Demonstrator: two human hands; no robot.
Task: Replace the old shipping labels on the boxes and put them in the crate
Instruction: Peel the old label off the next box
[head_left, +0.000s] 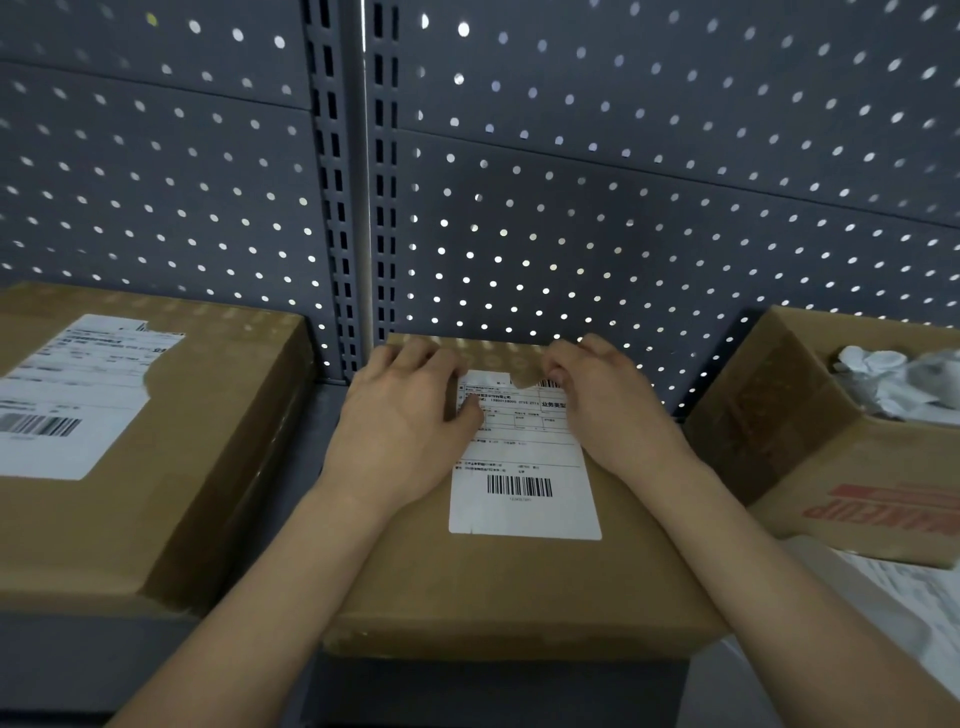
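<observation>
A brown cardboard box (519, 587) stands on the shelf right in front of me. A white shipping label (524, 499) with a barcode is stuck on its top, and its upper edge is torn. My left hand (405, 415) lies flat on the box, its thumb pressing the label's left side. My right hand (608, 405) pinches the torn upper right corner of the label with its fingertips. A second box (156, 519) at the left carries a partly torn label (67, 405).
An open cardboard box (810, 441) with red print stands at the right, holding crumpled white paper (893, 384). White sheets (904, 613) lie below it at the right. A grey perforated back panel (571, 208) rises behind the boxes. The shelf's front edge (498, 686) is close to me.
</observation>
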